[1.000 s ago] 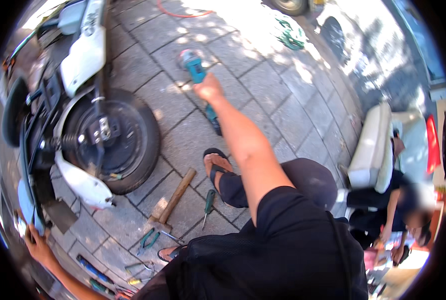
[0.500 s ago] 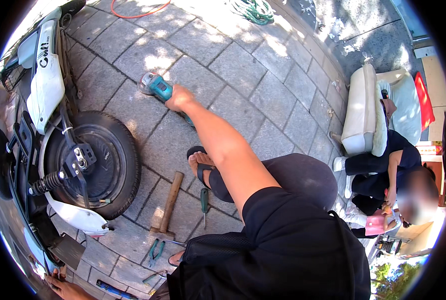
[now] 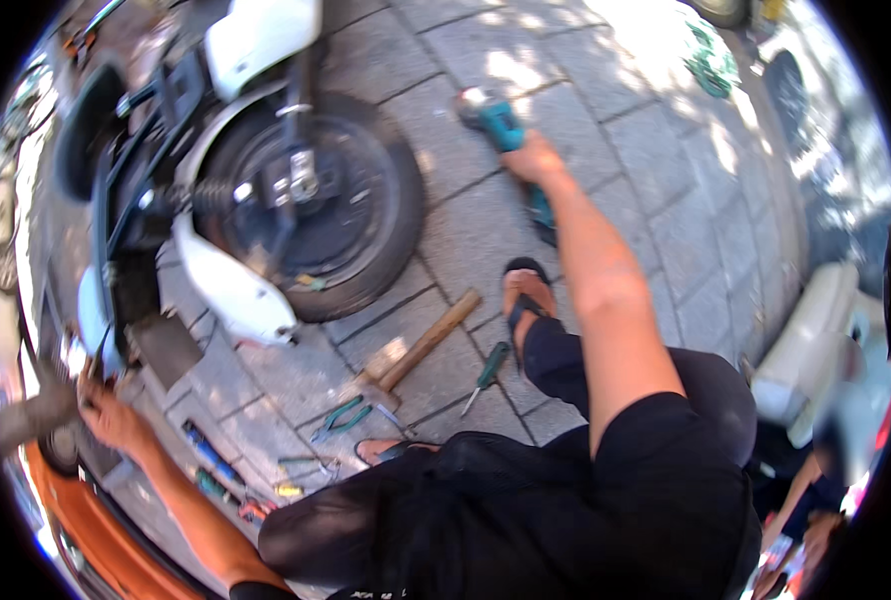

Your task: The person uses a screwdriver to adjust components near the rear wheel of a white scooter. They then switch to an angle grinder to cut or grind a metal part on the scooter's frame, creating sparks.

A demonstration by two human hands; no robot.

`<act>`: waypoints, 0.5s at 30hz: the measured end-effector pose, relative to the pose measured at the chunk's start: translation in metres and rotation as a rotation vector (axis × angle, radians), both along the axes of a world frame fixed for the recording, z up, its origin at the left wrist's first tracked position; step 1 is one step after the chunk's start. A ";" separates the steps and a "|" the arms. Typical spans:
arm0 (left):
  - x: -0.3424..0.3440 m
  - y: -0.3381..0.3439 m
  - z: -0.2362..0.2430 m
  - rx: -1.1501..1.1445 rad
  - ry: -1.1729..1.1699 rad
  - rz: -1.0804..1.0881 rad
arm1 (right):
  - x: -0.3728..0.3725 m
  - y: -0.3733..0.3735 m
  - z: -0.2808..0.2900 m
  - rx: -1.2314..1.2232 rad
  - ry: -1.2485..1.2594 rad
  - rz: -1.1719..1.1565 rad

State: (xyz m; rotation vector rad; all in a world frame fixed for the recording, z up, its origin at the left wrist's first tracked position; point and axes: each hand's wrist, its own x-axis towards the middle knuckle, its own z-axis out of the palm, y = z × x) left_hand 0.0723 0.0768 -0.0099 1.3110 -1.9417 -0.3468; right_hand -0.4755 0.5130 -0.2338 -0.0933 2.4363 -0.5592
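My right hand [image 3: 534, 158] grips a teal angle grinder [image 3: 506, 128] by its body, low over the grey paving and beyond my sandalled foot. To the left, my left hand [image 3: 114, 418] has its fingers curled at the rear end of a white-and-black scooter [image 3: 228, 270]. What they close on is dark and blurred. The scooter lies tipped over, its black wheel [image 3: 316, 205] facing up between my two hands. Nearer me on the paving are a wooden-handled hammer [image 3: 431, 340], a green-handled screwdriver [image 3: 488, 368] and teal-handled pliers [image 3: 344, 416].
A blue-handled tool [image 3: 212, 452] and several smaller hand tools lie by my left forearm. An orange vehicle [image 3: 96, 525] stands at the lower left. A green rope coil [image 3: 711, 60] lies far right, with a pale sofa [image 3: 811, 350] and another person [image 3: 806, 500] at the right edge.
The view has swung left, so scooter, tools and grinder sit farther right in it. More of my left forearm shows. My right hand keeps hold of the angle grinder.
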 end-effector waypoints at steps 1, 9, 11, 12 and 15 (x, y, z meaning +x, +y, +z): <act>-0.008 -0.011 0.004 0.003 0.119 -0.162 | -0.001 0.004 -0.010 0.013 0.046 -0.014; -0.034 -0.011 0.026 -0.079 0.386 -0.324 | 0.001 0.001 -0.038 -0.124 0.092 0.021; -0.035 -0.007 0.021 -0.086 0.387 -0.304 | -0.007 0.014 -0.049 -0.130 0.092 0.053; -0.038 -0.007 0.018 -0.084 0.385 -0.299 | -0.008 0.020 -0.055 -0.180 0.101 0.028; -0.043 -0.013 0.021 -0.057 0.389 -0.250 | -0.017 0.023 -0.066 -0.159 0.055 0.027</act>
